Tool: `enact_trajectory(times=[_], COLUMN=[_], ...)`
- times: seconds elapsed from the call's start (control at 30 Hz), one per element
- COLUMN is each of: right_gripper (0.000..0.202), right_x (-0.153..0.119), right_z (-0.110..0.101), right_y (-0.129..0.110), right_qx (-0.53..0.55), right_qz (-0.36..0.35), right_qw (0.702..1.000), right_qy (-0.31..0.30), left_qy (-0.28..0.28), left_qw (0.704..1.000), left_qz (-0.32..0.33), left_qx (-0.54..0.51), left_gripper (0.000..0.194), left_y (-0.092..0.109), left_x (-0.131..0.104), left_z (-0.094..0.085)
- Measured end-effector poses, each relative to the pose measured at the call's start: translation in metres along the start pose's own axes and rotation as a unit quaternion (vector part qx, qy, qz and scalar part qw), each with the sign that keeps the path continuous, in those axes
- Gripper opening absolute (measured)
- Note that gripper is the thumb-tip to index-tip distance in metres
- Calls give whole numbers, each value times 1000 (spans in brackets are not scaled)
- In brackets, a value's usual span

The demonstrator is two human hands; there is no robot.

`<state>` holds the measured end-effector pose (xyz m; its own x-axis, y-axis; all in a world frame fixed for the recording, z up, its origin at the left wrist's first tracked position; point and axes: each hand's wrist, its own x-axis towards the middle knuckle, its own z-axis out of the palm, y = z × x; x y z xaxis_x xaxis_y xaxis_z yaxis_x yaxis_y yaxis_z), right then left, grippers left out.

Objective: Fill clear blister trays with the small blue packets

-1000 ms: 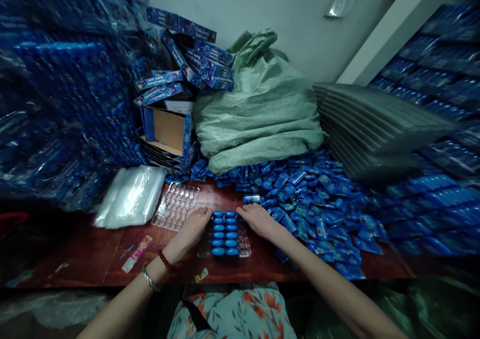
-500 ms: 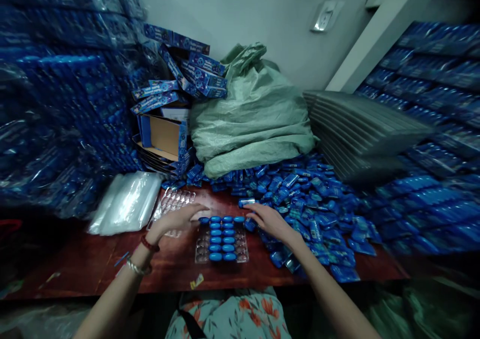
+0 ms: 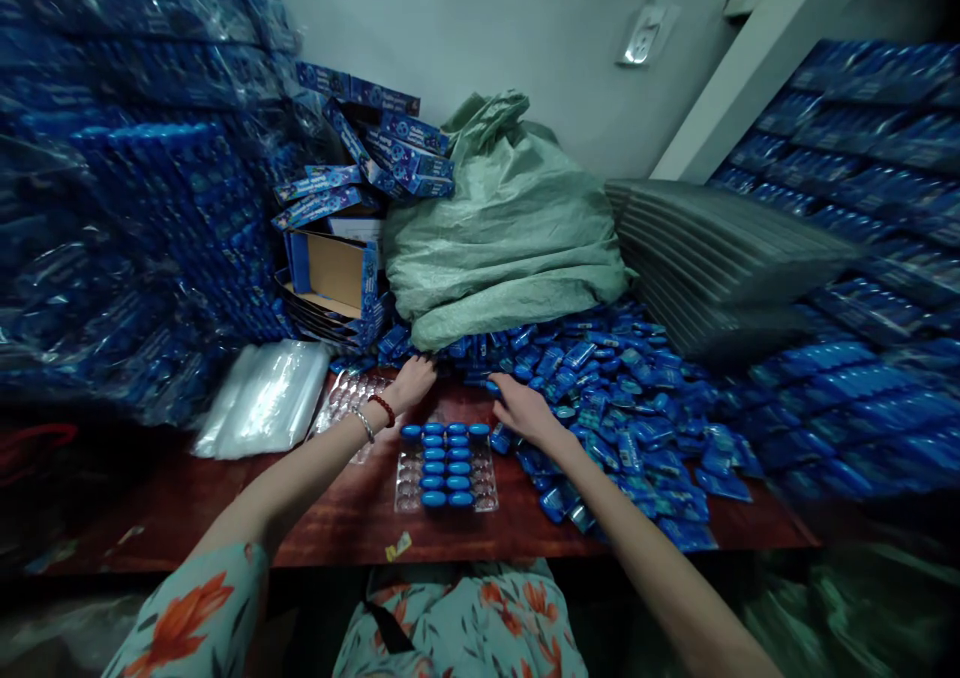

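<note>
My left hand [image 3: 413, 384] reaches to the near edge of the pile of small blue packets [image 3: 600, 388], below the sack. Its fingers are curled down together, and what they hold, if anything, is hidden. My right hand [image 3: 525, 413] is at the left side of the pile, thumb and fingers closed at a small blue packet [image 3: 492, 388]. Between my forearms lies a clear plastic tray [image 3: 407, 488] with rounded pockets. Glossy blue oval pieces [image 3: 457, 468] fill its two middle columns and the far row; side pockets look unfilled.
Another clear tray [image 3: 341, 403] and a stack of clear plastic bags [image 3: 262, 398] lie to the left on the red-brown table [image 3: 315, 528]. Behind stand blue cartons [image 3: 330, 278], a pale green sack [image 3: 510, 238] and stacked grey foam sheets [image 3: 720, 248]. Wrapped blue goods rise on both sides.
My left hand has moved from beside the tray's far left corner forward and right to the pile. My right hand has shifted slightly forward, its fingers closing at a blue packet.
</note>
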<state>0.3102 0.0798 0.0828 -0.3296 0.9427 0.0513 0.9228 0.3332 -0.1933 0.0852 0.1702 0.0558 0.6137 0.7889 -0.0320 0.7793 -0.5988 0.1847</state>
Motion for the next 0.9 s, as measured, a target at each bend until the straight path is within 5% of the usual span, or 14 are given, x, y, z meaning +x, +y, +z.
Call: enact_trajectory(times=[0.07,0.13,0.23,0.3,0.47,0.63,0.73,0.9], right_gripper=[33,26,20,20,17,21,21,19], right_x=[-25,-53,-84,-93,-84,-71,-65,-60], right_z=[-1,6,26,39,52,39,29,24], right_y=[8,10,1,-8,-25,-30,-30,-28], right_qx=[148,318,464,488,368,181,95,81], right_qz=[55,102,113,111,64,-37,-71,-93], right_qw=[985,935,873,862,918,981,993,992], right_qy=[74,115,92,85,131,59,15,-5], left_qy=[9,23,57,96,215,214,191,192], left_qw=[1000,999,996,990,949,908,902,930], left_qz=[-6,-16,-30,-39,-79,-203,-237,-143], left_qx=[-12,-31,-63,-92,-216,-296,-305,-278], left_gripper=[24,25,32,41,37,38,35,20], left_y=[-10,-17,-22,-25,-27,-9,7,25], left_x=[-12,-22,-39,-57,-130,-195,-204,-178], left_z=[3,4,0,-7,-13,9,18,26])
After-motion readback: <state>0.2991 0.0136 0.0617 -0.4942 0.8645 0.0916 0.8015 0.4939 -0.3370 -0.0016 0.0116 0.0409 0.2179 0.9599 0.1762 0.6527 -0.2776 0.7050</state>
